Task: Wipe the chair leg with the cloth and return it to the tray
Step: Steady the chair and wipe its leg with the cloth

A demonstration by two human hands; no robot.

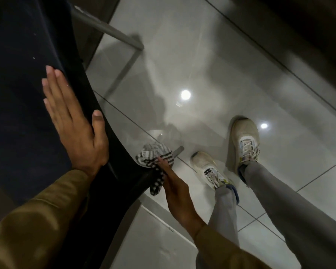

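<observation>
Cloth (155, 158) bunched on the chair leg (177, 150), by the seat's edge.
Our right hand (173, 189) presses the cloth; left hand (74, 121) rests flat, open, on the seat (17, 94).

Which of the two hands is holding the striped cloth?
The right hand holds the striped cloth low beside the chair. The left hand lies flat and empty on the chair.

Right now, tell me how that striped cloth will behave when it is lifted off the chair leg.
The cloth looks floppy: it bunches and a tail droops below the right hand. Probably light, since fingertips alone press it. Unlikely to slip.
</observation>
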